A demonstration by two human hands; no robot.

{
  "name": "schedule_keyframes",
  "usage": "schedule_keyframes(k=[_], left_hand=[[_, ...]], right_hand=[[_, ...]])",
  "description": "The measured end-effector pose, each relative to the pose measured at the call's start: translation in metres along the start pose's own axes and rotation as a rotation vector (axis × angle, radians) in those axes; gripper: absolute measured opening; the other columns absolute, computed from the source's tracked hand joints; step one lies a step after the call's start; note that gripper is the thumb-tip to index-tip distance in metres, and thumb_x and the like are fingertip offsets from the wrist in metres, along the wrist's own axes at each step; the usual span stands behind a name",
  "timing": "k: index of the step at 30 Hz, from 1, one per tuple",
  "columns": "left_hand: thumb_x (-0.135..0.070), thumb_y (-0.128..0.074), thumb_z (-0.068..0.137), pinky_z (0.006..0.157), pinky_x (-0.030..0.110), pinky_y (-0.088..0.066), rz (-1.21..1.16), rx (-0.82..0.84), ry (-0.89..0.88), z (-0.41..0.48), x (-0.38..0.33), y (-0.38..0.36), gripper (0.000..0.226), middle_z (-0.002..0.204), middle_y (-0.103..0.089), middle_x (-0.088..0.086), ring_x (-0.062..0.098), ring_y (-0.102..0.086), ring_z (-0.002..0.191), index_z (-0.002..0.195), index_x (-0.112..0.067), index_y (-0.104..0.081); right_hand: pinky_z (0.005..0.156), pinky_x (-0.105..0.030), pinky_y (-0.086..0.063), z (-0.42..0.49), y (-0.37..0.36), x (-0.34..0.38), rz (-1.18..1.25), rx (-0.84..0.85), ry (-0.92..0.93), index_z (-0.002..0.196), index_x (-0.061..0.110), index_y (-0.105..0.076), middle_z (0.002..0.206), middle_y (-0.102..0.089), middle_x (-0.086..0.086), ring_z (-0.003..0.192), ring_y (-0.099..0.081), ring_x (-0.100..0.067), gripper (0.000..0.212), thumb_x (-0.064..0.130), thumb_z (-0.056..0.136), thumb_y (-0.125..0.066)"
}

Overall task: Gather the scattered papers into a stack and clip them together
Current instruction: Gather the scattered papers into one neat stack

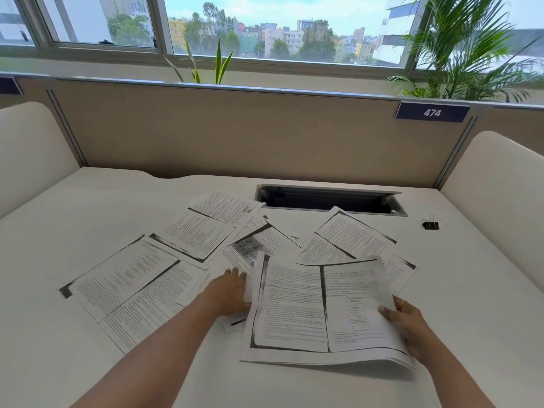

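From my station I see a white desk with an open cable slot sunk into its far side; behind it stands a beige partition bearing a dark plate marked 474, and curved white side screens flank the desk. Above the partition I make out a window onto city buildings; a spiky plant rises behind its middle, a feathery palm at the right.
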State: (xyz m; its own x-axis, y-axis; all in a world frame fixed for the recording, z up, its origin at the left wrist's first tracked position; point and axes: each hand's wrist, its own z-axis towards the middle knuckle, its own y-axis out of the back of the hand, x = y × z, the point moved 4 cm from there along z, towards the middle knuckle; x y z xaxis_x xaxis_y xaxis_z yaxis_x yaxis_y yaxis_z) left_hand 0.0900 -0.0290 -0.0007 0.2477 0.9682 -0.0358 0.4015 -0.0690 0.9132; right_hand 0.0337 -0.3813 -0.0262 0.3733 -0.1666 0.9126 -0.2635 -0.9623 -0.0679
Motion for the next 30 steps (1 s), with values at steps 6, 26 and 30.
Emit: schedule_keyframes(k=[6,26,30], left_hand=[[-0.058,-0.042,0.087,0.116,0.043,-0.019,-0.051,-0.026,0.029,0.002,-0.004,-0.001,0.09,0.155,-0.005,0.023,0.034,-0.009,0.144,0.146,0.0,-0.006],[-0.059,-0.048,0.083,0.095,0.037,-0.039,-0.107,-0.098,-0.018,0.008,0.007,-0.002,0.069,0.13,-0.045,0.015,0.028,-0.046,0.118,0.127,-0.006,-0.043],[-0.066,-0.041,0.076,0.097,0.038,-0.039,-0.106,-0.108,-0.012,0.006,0.007,-0.002,0.081,0.134,-0.043,0.017,0.029,-0.045,0.12,0.13,-0.005,-0.041]], right_hand=[[0.062,-0.034,-0.058,0.003,0.002,-0.003,-0.025,-0.025,0.012,0.113,-0.001,-0.057,0.1,-0.067,-0.019,0.078,-0.065,-0.032,0.03,-0.006,0.083,-0.056],[0.063,-0.036,-0.06,0.001,0.001,-0.002,0.083,0.019,-0.002,0.104,0.004,-0.061,0.081,-0.075,-0.01,0.069,-0.071,-0.027,0.023,-0.004,0.083,-0.055],[0.063,-0.036,-0.06,0.003,0.003,0.003,0.112,0.005,-0.028,0.115,0.0,-0.057,0.083,-0.075,-0.01,0.073,-0.071,-0.027,0.031,-0.004,0.085,-0.054]])
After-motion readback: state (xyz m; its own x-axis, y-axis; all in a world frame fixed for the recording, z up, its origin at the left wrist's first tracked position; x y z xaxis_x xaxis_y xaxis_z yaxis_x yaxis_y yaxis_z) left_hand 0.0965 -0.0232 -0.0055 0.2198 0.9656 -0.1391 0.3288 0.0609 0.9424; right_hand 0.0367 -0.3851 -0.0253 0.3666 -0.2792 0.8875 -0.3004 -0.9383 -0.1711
